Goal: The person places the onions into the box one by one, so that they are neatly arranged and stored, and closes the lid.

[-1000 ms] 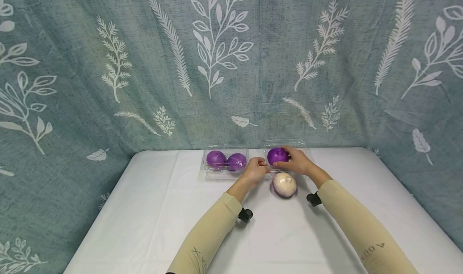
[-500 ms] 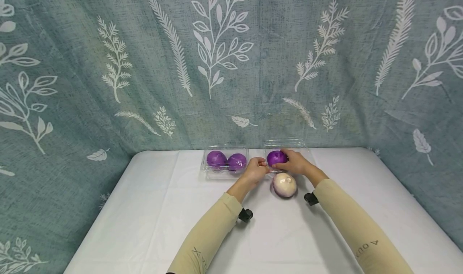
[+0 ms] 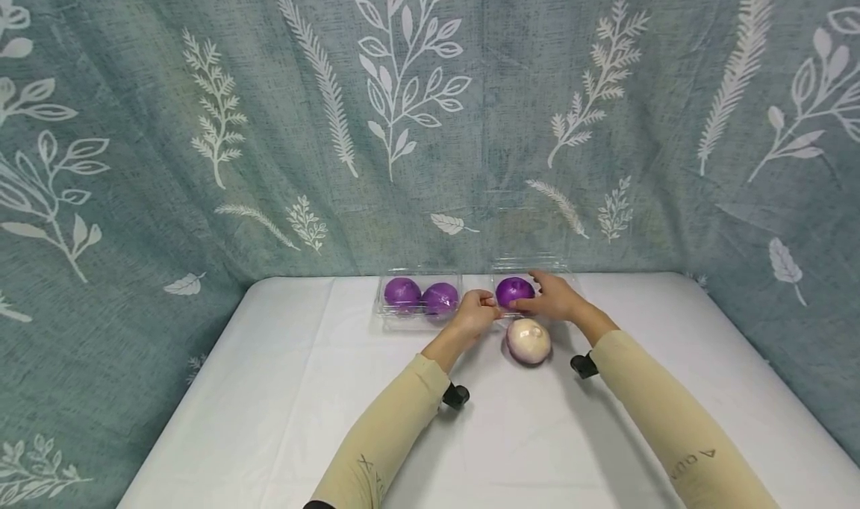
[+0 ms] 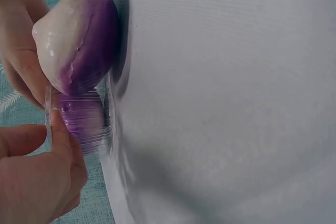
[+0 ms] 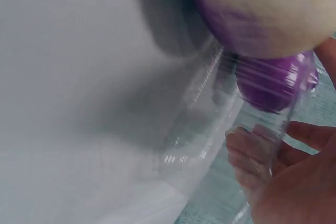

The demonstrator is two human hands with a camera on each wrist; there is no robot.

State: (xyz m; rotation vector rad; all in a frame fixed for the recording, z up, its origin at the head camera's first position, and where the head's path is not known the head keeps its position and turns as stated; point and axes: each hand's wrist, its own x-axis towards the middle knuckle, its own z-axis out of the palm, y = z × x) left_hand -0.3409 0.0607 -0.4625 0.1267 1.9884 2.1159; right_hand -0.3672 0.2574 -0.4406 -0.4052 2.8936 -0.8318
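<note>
My left hand [image 3: 473, 316] pinches the near rim of a clear plastic box [image 4: 48, 98] between thumb and index finger. Inside that box sits a glossy purple, round, turnip-like vegetable [image 3: 513, 292]. My right hand [image 3: 556, 298] is over the box's right side, fingers spread loosely around the vegetable; a gap shows between them in the right wrist view. In front of the box rests a second such vegetable [image 3: 528, 342], pale with its small nub upward and purple below. The box's raised lid [image 3: 531, 260] stands behind, against the curtain.
Left of my left hand is another clear box [image 3: 390, 316] with two purple round vegetables inside. Both boxes stand at the back of the white-covered table [image 3: 316, 389]. A blue-green leaf-patterned curtain [image 3: 497, 128] hangs right behind.
The purple vegetable has settled slightly lower and left into the box. My right hand has loosened and drawn slightly off it to the right. My left hand stays put.
</note>
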